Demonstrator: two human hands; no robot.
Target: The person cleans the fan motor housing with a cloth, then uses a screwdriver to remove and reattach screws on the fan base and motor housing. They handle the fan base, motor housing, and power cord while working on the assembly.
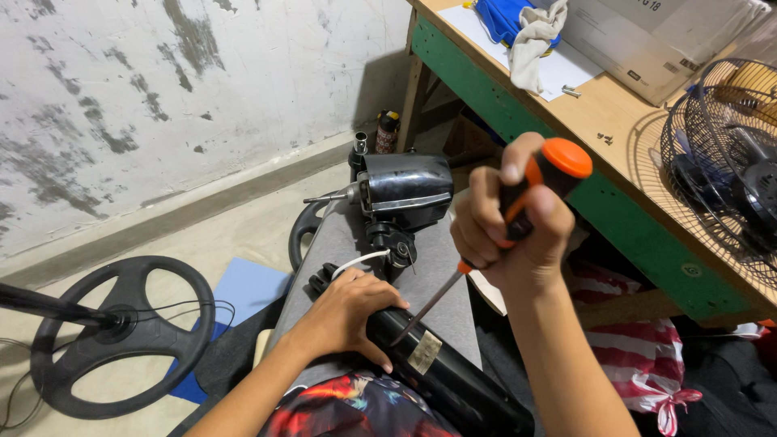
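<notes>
My right hand [510,226] grips an orange-and-black-handled screwdriver [530,194], its shaft slanting down-left with the tip on a black fan neck housing [441,368] that lies across my lap. My left hand [344,311] presses down on that housing just left of the tip. Beyond my hands sits the black fan motor [405,190] with its bare shaft pointing left and a white wire looping under it.
A round black fan base [121,336] with a pole lies on the floor at left beside a blue sheet [247,287]. At right stands a green-edged wooden table [583,129] with a fan guard [720,154], cardboard box, cloths and loose screws.
</notes>
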